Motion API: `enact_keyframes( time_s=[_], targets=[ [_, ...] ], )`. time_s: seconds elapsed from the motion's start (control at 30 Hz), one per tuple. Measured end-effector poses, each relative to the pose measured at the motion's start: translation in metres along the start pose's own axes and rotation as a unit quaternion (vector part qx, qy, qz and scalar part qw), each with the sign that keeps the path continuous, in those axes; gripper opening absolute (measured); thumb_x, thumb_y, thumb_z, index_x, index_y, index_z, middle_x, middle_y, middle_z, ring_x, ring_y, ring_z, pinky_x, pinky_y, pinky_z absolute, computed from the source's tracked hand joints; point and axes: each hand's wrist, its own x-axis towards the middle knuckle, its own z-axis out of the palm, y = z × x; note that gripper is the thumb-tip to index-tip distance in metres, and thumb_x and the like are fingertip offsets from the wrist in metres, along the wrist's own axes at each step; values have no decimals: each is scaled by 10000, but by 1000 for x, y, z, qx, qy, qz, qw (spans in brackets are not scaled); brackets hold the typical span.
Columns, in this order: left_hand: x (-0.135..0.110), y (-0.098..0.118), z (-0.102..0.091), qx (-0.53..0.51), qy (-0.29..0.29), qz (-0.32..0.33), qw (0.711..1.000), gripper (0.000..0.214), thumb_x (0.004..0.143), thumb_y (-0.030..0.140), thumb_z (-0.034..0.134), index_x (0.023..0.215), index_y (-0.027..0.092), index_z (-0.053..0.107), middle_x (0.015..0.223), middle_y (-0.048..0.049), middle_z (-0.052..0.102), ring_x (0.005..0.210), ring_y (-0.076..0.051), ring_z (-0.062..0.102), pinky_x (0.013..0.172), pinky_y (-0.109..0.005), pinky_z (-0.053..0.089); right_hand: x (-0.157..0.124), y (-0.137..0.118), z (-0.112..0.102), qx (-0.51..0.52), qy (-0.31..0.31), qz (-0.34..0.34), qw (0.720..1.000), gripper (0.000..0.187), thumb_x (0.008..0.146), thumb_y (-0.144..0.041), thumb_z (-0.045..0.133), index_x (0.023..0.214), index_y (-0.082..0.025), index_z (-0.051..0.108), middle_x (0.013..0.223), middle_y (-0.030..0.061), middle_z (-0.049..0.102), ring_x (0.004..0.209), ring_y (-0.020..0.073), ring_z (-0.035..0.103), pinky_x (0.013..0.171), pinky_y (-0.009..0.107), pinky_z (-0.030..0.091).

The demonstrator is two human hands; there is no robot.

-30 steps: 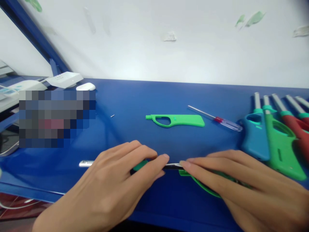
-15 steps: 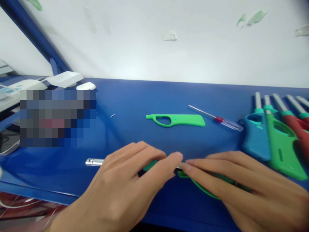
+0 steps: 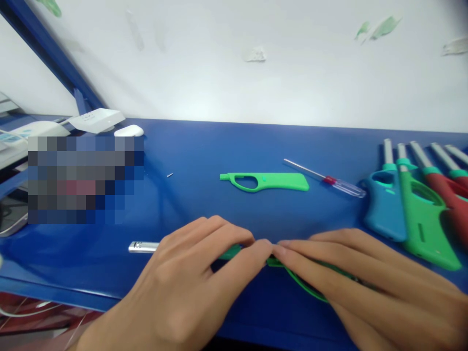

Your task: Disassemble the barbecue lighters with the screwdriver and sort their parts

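Observation:
My left hand [image 3: 186, 287] lies over the front part of a long lighter, fingers curled round its green collar [image 3: 231, 252]. The lighter's metal nozzle [image 3: 142, 246] sticks out to the left of that hand. My right hand [image 3: 369, 282] presses flat on the lighter's green handle body [image 3: 303, 287], fingers stretched along it. The fingertips of both hands meet at the middle. A loose green handle half-shell [image 3: 265, 182] lies on the blue table [image 3: 204, 146] further back. A small screwdriver [image 3: 327, 179] with a clear handle lies right of the shell.
Several assembled lighters, one blue [image 3: 384, 207], one green [image 3: 424, 222] and red ones [image 3: 448, 192], lie at the right edge. A white power strip [image 3: 97, 119] and a white case [image 3: 128, 130] sit back left. A tiny pin [image 3: 169, 174] lies nearby. A blurred patch covers the left.
My left hand slid right along the lighter until its fingertips met those of my right hand. The nozzle moved right with it, and the dark gap between the two parts closed.

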Motion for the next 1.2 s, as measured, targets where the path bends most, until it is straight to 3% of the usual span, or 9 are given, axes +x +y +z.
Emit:
enact_keyframes(
  time_s=[0.17,0.27,0.47,0.6,0.7,0.8,1.07,1.2],
  targets=[
    [8,7,8,7,36,4,999,294,1083,94,461,1285,170,661,1063,-45,765,931,-209,720,875,-382,616,3,0,0,-3,15,-20,1000,358,1063,-123,439,1288,-251,687,1122,-57,811,1059,140,720,961,258,534],
    [9,8,9,6,41,8,999,348,1103,109,384,1332,168,638,1174,-60,781,1053,-217,743,969,-404,625,6,-4,0,-12,2,4,1000,321,1064,-114,457,1287,-234,656,1113,-30,808,1039,140,742,969,255,536],
    [3,6,9,0,41,9,999,349,1050,44,539,1379,134,611,1251,-67,747,1109,-198,699,1037,-400,569,14,-12,-1,-15,49,52,997,336,944,-99,615,1214,-296,649,1018,-56,797,899,159,765,861,285,581],
    [6,5,10,-10,38,3,999,323,1028,17,570,1307,158,651,1159,-35,738,1002,-165,670,916,-335,569,16,-11,1,-16,79,50,996,305,911,-106,635,1162,-276,659,979,-45,802,857,167,751,824,324,569],
    [9,6,10,-24,28,-4,999,254,1047,40,559,1228,176,674,1107,-13,732,939,-144,659,841,-304,557,15,-9,3,-40,64,64,995,205,950,-215,676,1138,-295,692,1037,-46,815,904,200,752,814,374,552],
    [10,6,9,-47,27,-7,999,221,1075,75,543,1229,168,671,1121,-5,733,955,-128,665,866,-293,552,15,-8,5,-38,38,68,996,137,1006,-274,643,1105,-320,726,1054,-69,817,925,207,755,800,384,541],
    [11,8,7,-75,15,-18,997,199,1098,162,562,1274,176,656,1151,6,755,972,-117,686,873,-254,568,13,-7,0,-2,18,53,998,227,1031,-154,566,1107,-324,697,1088,-90,811,946,152,758,758,314,545],
    [12,9,6,-97,-1,-30,995,168,1113,192,543,1237,193,656,1140,16,756,963,-107,693,881,-235,573,7,-7,1,-9,14,54,998,213,1036,-162,578,1145,-325,663,1111,-78,804,984,157,747,829,308,553]
  ],
)
